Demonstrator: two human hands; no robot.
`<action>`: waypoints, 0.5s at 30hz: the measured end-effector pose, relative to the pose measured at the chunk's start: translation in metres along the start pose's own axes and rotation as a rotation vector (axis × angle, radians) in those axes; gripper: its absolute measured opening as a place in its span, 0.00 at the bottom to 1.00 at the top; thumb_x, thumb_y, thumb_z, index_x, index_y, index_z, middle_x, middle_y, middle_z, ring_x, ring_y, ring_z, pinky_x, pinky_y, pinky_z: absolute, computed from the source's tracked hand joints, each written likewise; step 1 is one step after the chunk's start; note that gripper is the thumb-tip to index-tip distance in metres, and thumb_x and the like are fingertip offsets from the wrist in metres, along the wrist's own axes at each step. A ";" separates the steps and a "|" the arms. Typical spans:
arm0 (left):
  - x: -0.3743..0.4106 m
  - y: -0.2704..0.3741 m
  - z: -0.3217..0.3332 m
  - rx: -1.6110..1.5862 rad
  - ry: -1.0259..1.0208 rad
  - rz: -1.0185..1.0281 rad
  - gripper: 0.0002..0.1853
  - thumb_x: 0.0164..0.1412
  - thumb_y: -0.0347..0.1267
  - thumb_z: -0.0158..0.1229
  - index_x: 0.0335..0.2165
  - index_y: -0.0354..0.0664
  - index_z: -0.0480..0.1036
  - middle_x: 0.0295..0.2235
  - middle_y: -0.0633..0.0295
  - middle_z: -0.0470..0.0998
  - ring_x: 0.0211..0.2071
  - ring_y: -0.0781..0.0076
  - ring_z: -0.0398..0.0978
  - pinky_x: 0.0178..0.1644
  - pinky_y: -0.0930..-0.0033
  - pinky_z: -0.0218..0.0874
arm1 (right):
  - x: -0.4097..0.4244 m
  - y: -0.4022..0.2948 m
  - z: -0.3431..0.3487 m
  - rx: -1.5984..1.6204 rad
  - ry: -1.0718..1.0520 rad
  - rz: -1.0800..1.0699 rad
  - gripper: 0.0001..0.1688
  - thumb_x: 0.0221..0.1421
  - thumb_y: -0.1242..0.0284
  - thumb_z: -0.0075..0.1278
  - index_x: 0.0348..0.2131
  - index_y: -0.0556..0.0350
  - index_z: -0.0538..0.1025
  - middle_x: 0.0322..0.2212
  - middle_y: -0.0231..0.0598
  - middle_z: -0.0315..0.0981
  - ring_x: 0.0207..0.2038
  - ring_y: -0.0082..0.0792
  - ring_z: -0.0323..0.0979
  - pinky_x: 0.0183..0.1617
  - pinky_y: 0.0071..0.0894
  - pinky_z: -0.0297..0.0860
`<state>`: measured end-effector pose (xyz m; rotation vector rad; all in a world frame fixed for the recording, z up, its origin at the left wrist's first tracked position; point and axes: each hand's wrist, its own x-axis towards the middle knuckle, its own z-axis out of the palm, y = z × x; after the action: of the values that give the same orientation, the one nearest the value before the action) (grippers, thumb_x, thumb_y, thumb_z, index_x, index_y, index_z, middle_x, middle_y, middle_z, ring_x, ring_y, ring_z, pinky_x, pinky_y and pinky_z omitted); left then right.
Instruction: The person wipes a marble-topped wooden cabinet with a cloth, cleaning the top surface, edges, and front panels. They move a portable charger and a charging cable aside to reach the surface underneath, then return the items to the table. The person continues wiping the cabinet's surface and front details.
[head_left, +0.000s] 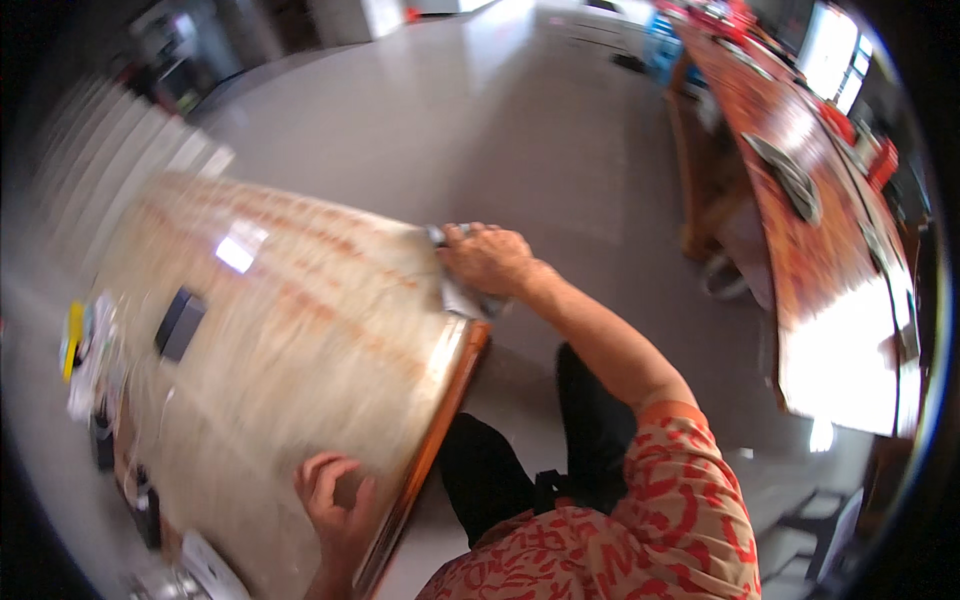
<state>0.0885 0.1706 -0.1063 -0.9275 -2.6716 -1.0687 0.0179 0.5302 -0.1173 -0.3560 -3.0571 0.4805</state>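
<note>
My right hand (491, 259) is at the far right corner of a marble-patterned table (352, 390), its fingers over a blurred grey-and-white cloth (459, 300). Part of the cloth shows beside and below the palm; the rest is hidden under the hand. My left hand (334, 484) is over the near part of the tabletop, close to the wooden edge. Its fingers are curled but apart from the thumb, with nothing between them. On the left half of the table sits a small dark box (180, 324).
Cables and plastic bags (97, 360) crowd the table's left edge, near a white appliance (214, 566). To the right stands a long reddish wooden table (810, 247) with a grey cloth-like item (787, 176) on it. A dark stool (817, 525) is at lower right.
</note>
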 end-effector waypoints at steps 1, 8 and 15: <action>0.002 -0.001 0.002 -0.001 0.016 0.018 0.12 0.43 0.27 0.61 0.31 0.40 0.72 0.38 0.55 0.69 0.41 0.56 0.65 0.48 0.59 0.53 | 0.007 0.002 0.000 -0.001 0.026 -0.046 0.28 0.62 0.57 0.31 0.48 0.61 0.65 0.37 0.60 0.71 0.42 0.54 0.72 0.44 0.48 0.71; 0.097 0.042 0.034 -0.145 0.122 0.365 0.30 0.47 0.25 0.60 0.50 0.33 0.61 0.50 0.48 0.64 0.53 0.53 0.61 0.58 0.58 0.52 | 0.039 -0.050 0.025 -0.177 0.294 -0.306 0.30 0.57 0.59 0.41 0.54 0.55 0.60 0.36 0.54 0.72 0.40 0.52 0.70 0.43 0.50 0.65; 0.219 0.034 0.159 -0.239 -0.032 0.153 0.41 0.58 0.52 0.47 0.61 0.42 0.44 0.61 0.46 0.48 0.63 0.51 0.43 0.63 0.49 0.40 | 0.050 -0.003 0.021 0.203 -0.039 -0.586 0.37 0.48 0.53 0.53 0.53 0.52 0.65 0.50 0.53 0.62 0.54 0.45 0.59 0.60 0.43 0.58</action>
<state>-0.0496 0.4039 -0.1344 -1.1771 -2.4859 -1.3682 -0.0328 0.5324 -0.1368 0.5432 -2.9003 0.7405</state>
